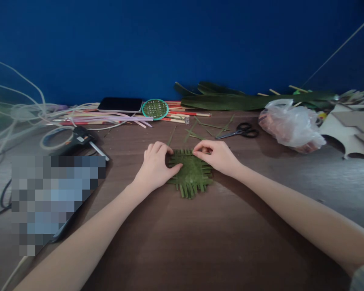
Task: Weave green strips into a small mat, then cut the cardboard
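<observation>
1. Pinching at the top right edge of the woven green mat (191,171), the right hand (216,155) has thumb and forefinger closed on it, the other fingers curled in!
2. Over at the opposite edge, the left hand (156,163) lies spread, thumb tip on the weave, forefinger at the upper left corner, a wide gap between them: a touch, no closed grip.
3. And the mat itself? Flat on the brown table (200,250), right between the two hands, strip ends fringing its sides and near edge.
4. Just beyond it, loose leaf strips (190,132) lie crossed, with black-handled scissors (237,132) near them on the right.
5. Further back, a round woven disc (155,109) with a turquoise rim sits beside a dark-screened device (120,104), red-and-pale sticks (182,117) around them.
6. Out right, a clear plastic bag (291,125) bulges in front of long green leaves (230,102).
7. Out left, a glue gun (82,136) lies behind a pixelated screen (60,202).
8. And across the back, a blue wall (182,48)!
</observation>
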`<state>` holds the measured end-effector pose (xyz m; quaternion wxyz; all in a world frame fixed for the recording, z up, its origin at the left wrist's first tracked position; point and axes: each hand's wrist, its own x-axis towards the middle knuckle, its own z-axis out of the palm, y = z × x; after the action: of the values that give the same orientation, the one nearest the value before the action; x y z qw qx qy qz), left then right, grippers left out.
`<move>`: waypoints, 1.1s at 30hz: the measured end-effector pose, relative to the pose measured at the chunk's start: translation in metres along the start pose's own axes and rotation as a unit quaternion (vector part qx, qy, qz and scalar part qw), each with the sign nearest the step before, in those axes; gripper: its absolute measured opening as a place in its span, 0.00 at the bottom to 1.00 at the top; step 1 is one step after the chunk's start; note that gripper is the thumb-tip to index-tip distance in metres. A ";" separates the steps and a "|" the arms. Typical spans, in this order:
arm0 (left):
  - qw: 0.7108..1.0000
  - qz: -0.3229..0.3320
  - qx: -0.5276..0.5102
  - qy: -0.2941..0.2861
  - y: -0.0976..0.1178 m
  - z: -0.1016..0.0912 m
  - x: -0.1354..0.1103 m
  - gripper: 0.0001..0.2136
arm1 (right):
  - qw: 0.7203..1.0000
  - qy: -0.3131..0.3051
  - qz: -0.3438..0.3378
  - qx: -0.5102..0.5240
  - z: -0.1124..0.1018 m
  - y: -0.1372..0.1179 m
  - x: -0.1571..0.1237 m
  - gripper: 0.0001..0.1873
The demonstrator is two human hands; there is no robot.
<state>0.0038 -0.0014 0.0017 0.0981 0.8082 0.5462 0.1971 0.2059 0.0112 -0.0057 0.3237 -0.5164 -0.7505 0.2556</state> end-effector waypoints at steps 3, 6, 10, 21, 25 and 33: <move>1.000 -0.002 0.003 -0.001 0.000 -0.001 0.000 0.12 | 1.000 0.000 -0.003 -0.003 0.000 0.000 0.000 0.06; 1.000 -0.002 0.005 -0.003 0.000 -0.001 -0.001 0.12 | 1.000 0.000 -0.001 -0.004 0.000 -0.001 0.000 0.06; 1.000 -0.001 0.006 -0.001 0.000 0.001 -0.001 0.12 | 1.000 -0.002 -0.002 -0.005 0.000 -0.001 -0.001 0.05; 0.998 0.037 -0.040 -0.004 0.000 -0.006 -0.002 0.11 | 1.000 -0.004 -0.005 -0.009 -0.001 0.001 -0.001 0.06; 0.998 0.041 -0.037 -0.022 0.000 -0.007 -0.003 0.12 | 1.000 -0.005 -0.003 -0.008 -0.001 0.000 -0.001 0.06; 0.998 0.038 -0.032 -0.033 0.001 -0.005 -0.003 0.10 | 1.000 0.003 0.002 0.005 -0.002 -0.002 -0.002 0.05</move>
<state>0.0012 -0.0043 0.0063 0.1347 0.8308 0.5051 0.1909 0.2066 0.0084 -0.0033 0.3283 -0.5170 -0.7470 0.2586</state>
